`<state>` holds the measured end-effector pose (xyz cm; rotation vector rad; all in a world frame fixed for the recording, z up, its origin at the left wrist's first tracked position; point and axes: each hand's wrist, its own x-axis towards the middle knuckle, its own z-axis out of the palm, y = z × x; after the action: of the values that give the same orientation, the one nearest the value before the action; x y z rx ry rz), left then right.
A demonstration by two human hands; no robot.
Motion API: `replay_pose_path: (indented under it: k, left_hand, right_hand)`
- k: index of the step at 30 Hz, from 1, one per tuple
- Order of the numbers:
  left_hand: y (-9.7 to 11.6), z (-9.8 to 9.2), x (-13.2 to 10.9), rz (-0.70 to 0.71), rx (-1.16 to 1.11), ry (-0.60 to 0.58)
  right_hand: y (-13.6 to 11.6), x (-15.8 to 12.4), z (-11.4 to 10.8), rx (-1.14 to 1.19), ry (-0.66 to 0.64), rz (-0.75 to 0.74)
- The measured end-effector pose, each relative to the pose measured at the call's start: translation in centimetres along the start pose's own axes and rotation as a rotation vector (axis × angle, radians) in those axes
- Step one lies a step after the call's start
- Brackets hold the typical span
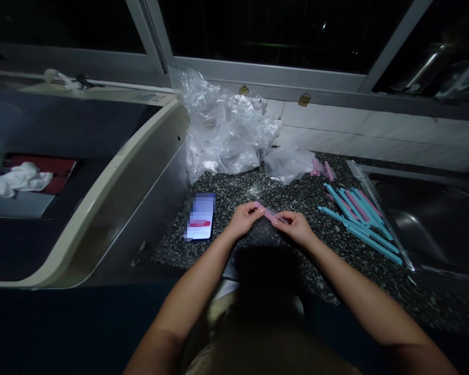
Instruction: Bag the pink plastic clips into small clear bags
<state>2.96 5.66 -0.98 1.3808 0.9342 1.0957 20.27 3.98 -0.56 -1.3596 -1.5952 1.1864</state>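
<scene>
Both hands hold a slim pink strip [269,214] with what looks like clear plastic along it, above the speckled counter [234,260]. My left hand [243,220] pinches its left end between thumb and fingers. At the other end, my right hand [296,227] grips it with the thumb on top. Several long light-blue strips [369,240] and some pink strips [355,204] lie in a loose pile to the right. Farther back are a few short pink pieces [329,171] beside a small clear bag [289,162].
A lit phone [200,216] lies left of my hands. Crumpled clear plastic [226,125] is heaped at the back, under the window frame [266,70]. A metal sink [426,219] borders the right side. On the left stands a large beige-edged appliance [113,177] with a white cloth [21,179] on it.
</scene>
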Motion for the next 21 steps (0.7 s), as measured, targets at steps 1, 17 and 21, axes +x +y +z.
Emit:
replay_pose_path:
  k: [1, 17, 21]
  left_hand:
    - [-0.02, 0.00, 0.01, 0.001, 0.005, 0.002]
    - [0.06, 0.00, 0.07, 0.001, 0.033, 0.029]
    - [0.05, -0.01, -0.04, -0.020, 0.023, 0.032]
  right_hand:
    - [0.00, 0.00, 0.01, 0.006, 0.001, 0.003]
    - [-0.27, 0.09, 0.05, -0.001, -0.018, 0.013]
    - [-0.35, 0.08, 0.13, 0.005, -0.026, 0.016]
